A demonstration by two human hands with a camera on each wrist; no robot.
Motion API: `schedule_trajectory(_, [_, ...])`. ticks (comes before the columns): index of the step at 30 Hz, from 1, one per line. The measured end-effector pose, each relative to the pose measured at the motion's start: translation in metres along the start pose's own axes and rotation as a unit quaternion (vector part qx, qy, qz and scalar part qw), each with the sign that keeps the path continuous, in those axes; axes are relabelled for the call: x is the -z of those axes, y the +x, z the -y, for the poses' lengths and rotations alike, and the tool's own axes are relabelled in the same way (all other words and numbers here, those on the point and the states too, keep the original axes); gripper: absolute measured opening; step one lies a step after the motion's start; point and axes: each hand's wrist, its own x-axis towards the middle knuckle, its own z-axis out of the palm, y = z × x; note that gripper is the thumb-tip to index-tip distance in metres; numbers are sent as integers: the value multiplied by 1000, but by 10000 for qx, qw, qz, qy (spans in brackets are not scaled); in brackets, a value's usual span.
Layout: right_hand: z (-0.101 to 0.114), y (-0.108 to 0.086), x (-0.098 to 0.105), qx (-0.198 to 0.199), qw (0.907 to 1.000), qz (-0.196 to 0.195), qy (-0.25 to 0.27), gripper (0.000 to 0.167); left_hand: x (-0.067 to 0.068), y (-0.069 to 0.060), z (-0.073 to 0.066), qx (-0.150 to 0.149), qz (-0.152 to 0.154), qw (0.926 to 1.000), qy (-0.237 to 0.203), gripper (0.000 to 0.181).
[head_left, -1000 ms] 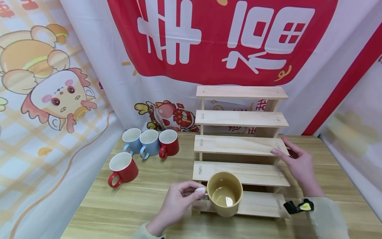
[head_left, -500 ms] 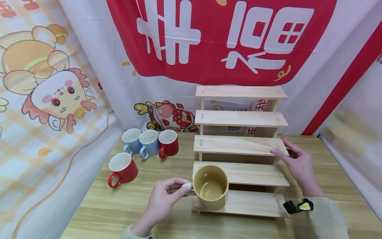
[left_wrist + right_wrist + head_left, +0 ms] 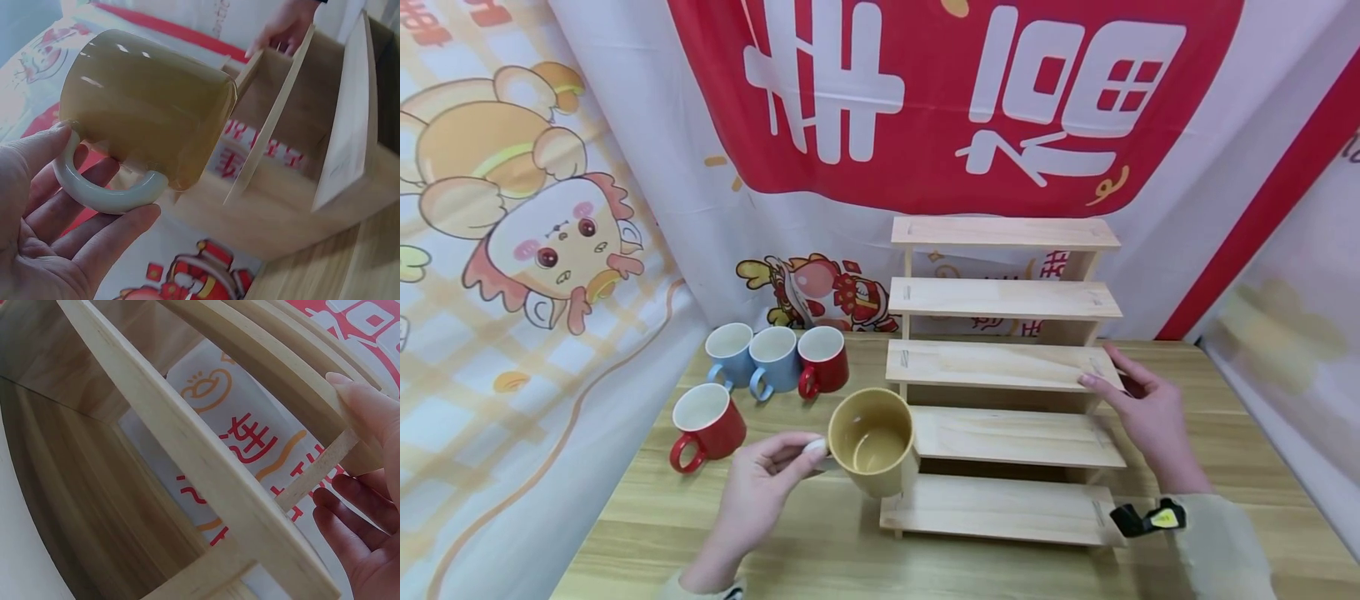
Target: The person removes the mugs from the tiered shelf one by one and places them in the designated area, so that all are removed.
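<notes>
My left hand point(image 3: 752, 492) pinches the handle of a mustard-yellow mug point(image 3: 880, 467), holding it off the table by the left ends of the lower shelves. In the left wrist view, the fingers and thumb curl round its pale handle point(image 3: 115, 195). At the right side of a tiered wooden display rack point(image 3: 1000, 508), my right hand point(image 3: 1153, 421) grips the end of the middle shelf board point(image 3: 992, 365). The thumb lies on the board's top in the right wrist view, with the other fingers bent below it. No mug stands on the rack's boards.
Two light-blue mugs point(image 3: 775, 367) and a red mug point(image 3: 826, 367) line up at the table's back left. Another red mug point(image 3: 718, 429) stands in front of them. Printed cloth point(image 3: 820, 200) hangs behind the wood-grain table point(image 3: 820, 558).
The yellow mug has moved left and slightly back with my left hand, from in front of the bottom shelves to beside their left ends. My right hand stays on the rack.
</notes>
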Motion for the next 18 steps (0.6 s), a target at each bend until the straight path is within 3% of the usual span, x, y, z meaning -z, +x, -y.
schedule_trajectory(8, [2,0,0,-67,10000,9,-52,76,24,2,1,-201,-667,9974,-186,11])
schedule_trajectory(14, [0,1,1,28,10000,-17,59,75,38,5,2,-30,-1399,9900,-159,13])
schedule_trajectory(18, [-2,2,0,22,10000,12,36,75,42,4,6,208,-1916,9811,-193,16])
